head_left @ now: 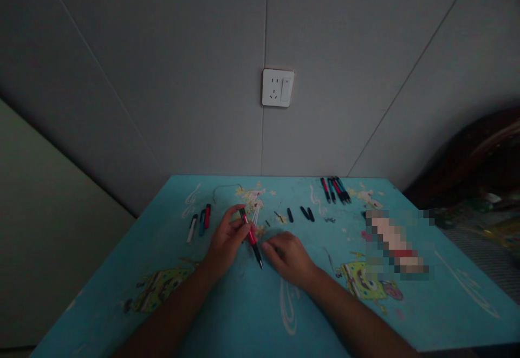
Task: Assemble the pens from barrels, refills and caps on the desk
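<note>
My left hand (229,236) pinches a red and black ballpoint pen (251,235) between thumb and fingers. The pen slants, its metal tip down toward the right and its black end up. Just right of the tip, my right hand (288,258) rests on the table with its fingers curled in; whatever they hold, if anything, is hidden. Behind my left hand lie several thin white refills (255,213), partly covered by the hand. Small dark parts (278,216) and black grip sleeves (290,215) are spread beyond my hands.
Red, blue and white pen barrels (202,221) lie at the left. Several pens (335,190) sit together at the back right. Tiny springs (330,220) lie nearer. A pixelated item (394,241) is on the right of the blue patterned table (244,314). The wall bears a socket (278,88).
</note>
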The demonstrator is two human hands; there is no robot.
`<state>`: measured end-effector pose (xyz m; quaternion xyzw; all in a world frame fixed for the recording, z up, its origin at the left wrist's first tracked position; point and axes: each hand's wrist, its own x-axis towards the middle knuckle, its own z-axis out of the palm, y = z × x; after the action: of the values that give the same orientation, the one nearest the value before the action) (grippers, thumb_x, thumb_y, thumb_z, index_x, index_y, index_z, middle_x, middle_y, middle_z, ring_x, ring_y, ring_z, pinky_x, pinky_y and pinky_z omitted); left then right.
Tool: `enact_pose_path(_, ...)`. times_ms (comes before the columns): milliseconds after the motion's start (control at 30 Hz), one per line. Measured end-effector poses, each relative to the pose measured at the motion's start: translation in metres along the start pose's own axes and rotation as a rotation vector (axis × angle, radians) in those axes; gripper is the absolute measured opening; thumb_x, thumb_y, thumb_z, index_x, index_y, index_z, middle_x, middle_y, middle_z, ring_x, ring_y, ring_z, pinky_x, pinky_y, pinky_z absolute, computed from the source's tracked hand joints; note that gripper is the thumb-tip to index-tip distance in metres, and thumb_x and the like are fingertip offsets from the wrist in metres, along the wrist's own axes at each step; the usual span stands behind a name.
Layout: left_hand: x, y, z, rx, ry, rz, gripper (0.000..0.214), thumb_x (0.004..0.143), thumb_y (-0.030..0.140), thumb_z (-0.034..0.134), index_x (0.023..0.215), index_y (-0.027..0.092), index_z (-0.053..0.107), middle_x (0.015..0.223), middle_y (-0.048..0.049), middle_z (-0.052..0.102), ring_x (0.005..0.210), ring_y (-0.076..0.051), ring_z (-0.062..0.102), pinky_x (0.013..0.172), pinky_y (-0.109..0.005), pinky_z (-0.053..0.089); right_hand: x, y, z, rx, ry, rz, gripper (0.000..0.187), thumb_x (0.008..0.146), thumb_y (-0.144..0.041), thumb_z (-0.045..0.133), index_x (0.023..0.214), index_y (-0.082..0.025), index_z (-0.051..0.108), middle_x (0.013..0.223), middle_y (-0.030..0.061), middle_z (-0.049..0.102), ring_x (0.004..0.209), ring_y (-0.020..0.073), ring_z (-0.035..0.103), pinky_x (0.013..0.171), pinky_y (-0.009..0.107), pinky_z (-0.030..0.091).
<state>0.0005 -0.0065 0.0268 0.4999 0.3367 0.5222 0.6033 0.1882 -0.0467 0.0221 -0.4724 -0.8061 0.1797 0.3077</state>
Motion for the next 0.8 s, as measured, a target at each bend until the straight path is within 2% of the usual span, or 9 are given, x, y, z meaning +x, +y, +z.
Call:
enact_pose_path(233, 0.002, -0.003, -0.003, 0.025, 0.058, 0.022, 0.053, 0.085, 0.032, 0.065, 0.132, 0.025, 0.041, 0.085, -0.0009, 0.069, 0.065, -0.013, 0.064, 0.067, -0.026, 0.053, -0.001, -0.002, -0.001, 0.023, 0.005, -0.013, 0.040, 0.099, -0.038, 0.041, 0.069, -0.021, 0.062, 0.059, 0.0011, 0.057, 0.061, 0.0159, 0.054, 0.070, 0.030, 0.040)
enact_pose_path(400, 0.003, -0.004, -0.003, 0.037, 0.129, 0.052, 0.065, 0.084, 0.034, 0.066, 0.141, 0.029, 0.034, 0.096, -0.0037, 0.071, 0.071, -0.014, 0.068, 0.077, -0.032, 0.055, -0.001, -0.006, -0.004, 0.053, -0.022, -0.038, 0.028, 0.097, -0.036, 0.046, 0.083, -0.021, 0.066, 0.070, 0.0018, 0.064, 0.069, 0.0167, 0.059, 0.076, 0.030, 0.042)
enact_pose_path(533, 0.004, -0.004, -0.003, 0.010, 0.148, 0.076, 0.071, 0.082, 0.035, 0.069, 0.142, 0.028, 0.031, 0.106, -0.0068, 0.070, 0.082, -0.019, 0.071, 0.082, -0.038, 0.057, 0.000, -0.006, -0.001, 0.029, 0.021, -0.020, 0.017, 0.092, -0.035, 0.055, 0.090, -0.020, 0.065, 0.081, 0.0031, 0.066, 0.076, 0.0167, 0.061, 0.077, 0.029, 0.043)
enact_pose_path(667, 0.006, -0.007, -0.008, -0.040, 0.168, 0.076, 0.063, 0.083, 0.034, 0.069, 0.136, 0.029, 0.034, 0.107, -0.0062, 0.070, 0.092, -0.022, 0.070, 0.081, -0.042, 0.058, 0.002, -0.001, 0.001, -0.019, 0.066, 0.046, 0.016, 0.092, -0.033, 0.056, 0.089, -0.020, 0.065, 0.081, 0.0031, 0.066, 0.077, 0.0166, 0.061, 0.076, 0.027, 0.043)
enact_pose_path(800, 0.010, -0.011, -0.019, -0.019, 0.280, 0.109, 0.046, 0.084, 0.033, 0.068, 0.121, 0.026, 0.042, 0.096, -0.0039, 0.073, 0.094, -0.021, 0.070, 0.088, -0.041, 0.055, 0.003, 0.003, -0.003, -0.046, 0.116, 0.123, 0.015, 0.093, -0.032, 0.055, 0.093, -0.020, 0.064, 0.082, 0.0031, 0.066, 0.077, 0.0167, 0.061, 0.075, 0.026, 0.043)
